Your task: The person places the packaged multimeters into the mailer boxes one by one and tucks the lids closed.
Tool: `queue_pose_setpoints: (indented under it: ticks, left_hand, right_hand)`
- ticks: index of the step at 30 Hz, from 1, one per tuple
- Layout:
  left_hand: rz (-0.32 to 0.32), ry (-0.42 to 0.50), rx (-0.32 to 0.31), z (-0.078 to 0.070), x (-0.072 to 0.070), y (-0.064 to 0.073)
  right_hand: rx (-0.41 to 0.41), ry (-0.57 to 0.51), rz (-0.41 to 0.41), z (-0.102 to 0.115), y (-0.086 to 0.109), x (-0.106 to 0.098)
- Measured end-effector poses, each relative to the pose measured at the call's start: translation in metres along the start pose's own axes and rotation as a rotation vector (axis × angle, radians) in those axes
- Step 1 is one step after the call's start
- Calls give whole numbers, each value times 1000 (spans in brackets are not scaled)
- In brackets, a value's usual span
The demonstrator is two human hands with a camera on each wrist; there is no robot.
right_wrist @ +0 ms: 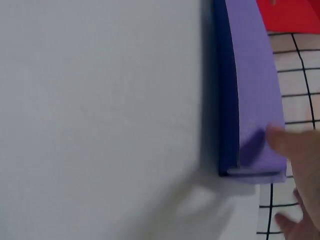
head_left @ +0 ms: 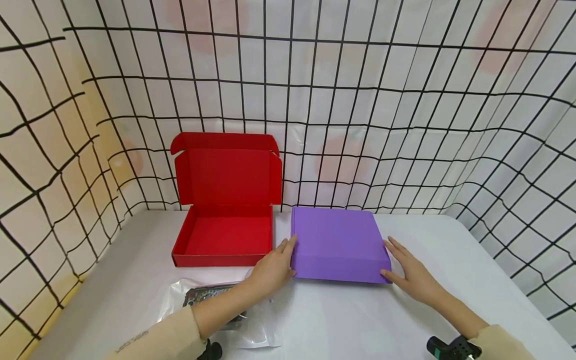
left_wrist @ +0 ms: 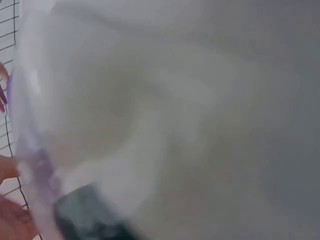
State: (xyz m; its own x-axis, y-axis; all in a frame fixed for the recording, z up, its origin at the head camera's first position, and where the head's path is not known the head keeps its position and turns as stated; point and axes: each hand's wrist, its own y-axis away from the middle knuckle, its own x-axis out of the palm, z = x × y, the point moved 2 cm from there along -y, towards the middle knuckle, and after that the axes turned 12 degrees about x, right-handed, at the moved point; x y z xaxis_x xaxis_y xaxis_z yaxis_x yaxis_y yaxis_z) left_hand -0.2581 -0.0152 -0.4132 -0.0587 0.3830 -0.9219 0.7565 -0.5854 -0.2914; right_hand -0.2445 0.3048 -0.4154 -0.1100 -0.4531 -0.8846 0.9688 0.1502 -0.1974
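Note:
A closed purple cardboard box (head_left: 339, 240) lies flat on the table, its long front side also showing in the right wrist view. My left hand (head_left: 272, 267) is at its left edge, fingers extended along the side and thumb by the front corner. At the right edge, my right hand (head_left: 414, 274) has its fingers spread, with the thumb at the front right corner. In the right wrist view, that thumb (right_wrist: 285, 142) overlaps the front of the purple box (right_wrist: 257, 95). Clear plastic (left_wrist: 150, 100) fills most of the left wrist view, blurred, hiding much of the left hand's work.
An open red cardboard box (head_left: 229, 237) stands left of the purple one, lid upright. Under my left forearm lies a clear plastic bag (head_left: 261, 330) with a dark patterned item (head_left: 204, 295) in it. Black wire grid (head_left: 342, 105) walls the back and sides of the white table (head_left: 337, 325).

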Motion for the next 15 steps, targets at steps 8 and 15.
queue_pose_setpoints:
  ticks: [8,15]
  left_hand:
    - [134,-107,110,-4,-4,-9]
    - [158,57,54,-1,-1,-17]
  right_hand:
    - [-73,1,75,-6,1,8]
    - [-98,-4,66,-5,0,5]
